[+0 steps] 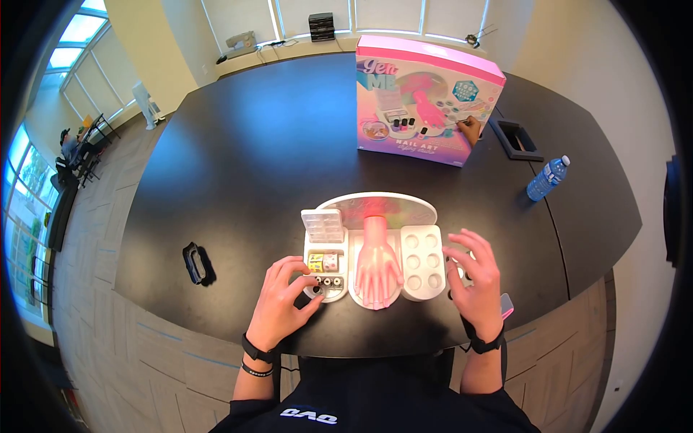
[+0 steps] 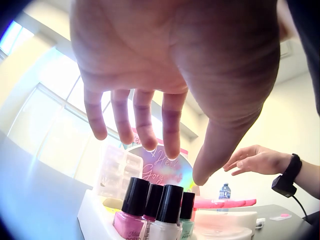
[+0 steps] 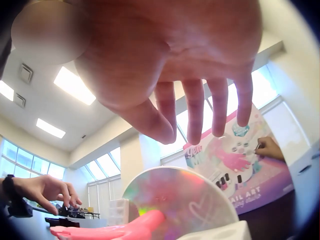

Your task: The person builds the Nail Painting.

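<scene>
A white nail art stand [image 1: 351,289] holds a pink model hand [image 1: 375,263] palm down in its middle, before a shiny curved backboard [image 1: 419,209]. Above its left section hovers my left hand [image 1: 280,297], fingers and thumb apart, nothing in them. Below that hand, black-capped nail polish bottles [image 2: 169,205] in pink, white and mint stand upright. Behind them lie small patterned rolls [image 1: 323,263] and a raised clear compartment tray [image 1: 323,225]. To the right of the palette of round wells [image 1: 421,261], my right hand [image 1: 476,289] hangs with loosely bent fingers, partly hiding small white items.
A large pink nail art box [image 1: 426,108] stands upright at the back. Right of it are a dark open tray [image 1: 533,156] and a water bottle [image 1: 548,179]. A black strap-like object [image 1: 193,263] lies at left. A small clear, pink-edged item [image 1: 507,306] sits near the right wrist.
</scene>
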The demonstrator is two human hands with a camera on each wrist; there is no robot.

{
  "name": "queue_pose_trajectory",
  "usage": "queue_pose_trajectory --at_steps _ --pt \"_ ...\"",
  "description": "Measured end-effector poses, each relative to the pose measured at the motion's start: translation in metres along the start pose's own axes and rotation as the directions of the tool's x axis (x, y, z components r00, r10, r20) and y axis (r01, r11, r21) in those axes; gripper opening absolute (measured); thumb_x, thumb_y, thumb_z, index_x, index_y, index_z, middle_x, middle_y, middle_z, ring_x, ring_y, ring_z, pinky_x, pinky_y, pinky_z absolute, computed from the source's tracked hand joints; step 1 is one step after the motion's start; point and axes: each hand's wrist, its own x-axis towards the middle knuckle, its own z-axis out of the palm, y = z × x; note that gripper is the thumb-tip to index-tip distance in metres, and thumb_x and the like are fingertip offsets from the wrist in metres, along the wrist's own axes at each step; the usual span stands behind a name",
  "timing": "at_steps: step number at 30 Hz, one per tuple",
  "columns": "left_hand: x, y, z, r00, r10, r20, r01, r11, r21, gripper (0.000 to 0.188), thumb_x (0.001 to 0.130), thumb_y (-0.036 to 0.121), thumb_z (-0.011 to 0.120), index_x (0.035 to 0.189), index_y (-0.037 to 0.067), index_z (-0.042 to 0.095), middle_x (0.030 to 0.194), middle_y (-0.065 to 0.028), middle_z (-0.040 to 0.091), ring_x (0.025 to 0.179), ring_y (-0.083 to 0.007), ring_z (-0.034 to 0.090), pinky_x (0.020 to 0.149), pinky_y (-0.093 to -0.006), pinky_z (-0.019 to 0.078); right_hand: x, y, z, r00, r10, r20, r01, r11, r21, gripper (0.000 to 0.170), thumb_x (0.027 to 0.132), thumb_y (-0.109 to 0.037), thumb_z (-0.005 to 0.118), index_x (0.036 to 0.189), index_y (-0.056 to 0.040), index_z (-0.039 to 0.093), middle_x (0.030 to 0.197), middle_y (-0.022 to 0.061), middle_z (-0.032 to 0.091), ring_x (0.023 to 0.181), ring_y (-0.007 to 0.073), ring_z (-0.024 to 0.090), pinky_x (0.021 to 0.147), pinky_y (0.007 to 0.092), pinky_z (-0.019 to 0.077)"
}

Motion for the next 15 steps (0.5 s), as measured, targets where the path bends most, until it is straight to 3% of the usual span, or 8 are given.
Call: queue_pose_trajectory --at_steps 8,15 --pt "0.009 0.011 -0.002 0.998 0.022 -0.06 -0.025 0.999 -0.045 0.027 0.079 0.01 0.089 0.101 0.007 0.073 0.118 -0.0109 0.068 0.124 -0.0365 0.066 0.106 -0.05 0.0535 -0.005 0.05 -0.011 0.994 0.105 -0.018 -0.107 0.987 -0.119 0.03 0.089 0.001 0.075 0.119 -0.0049 0.078 0.126 0.013 0.074 0.132 0.0398 0.064 0.109 0.0497 0.0531" --pt "0.013 0.015 0.002 0.995 0.043 -0.09 -0.049 0.996 -0.072 0.026 0.079 0.009 0.087 0.1 0.006 0.074 0.114 -0.012 0.069 0.12 -0.0366 0.068 0.103 -0.049 0.0553 -0.019 0.088 0.005 0.956 0.262 0.128 -0.226 0.943 -0.245 0.029 0.086 -0.008 0.083 0.115 -0.0063 0.079 0.116 0.0109 0.077 0.112 0.0344 0.066 0.099 0.0464 0.0522"
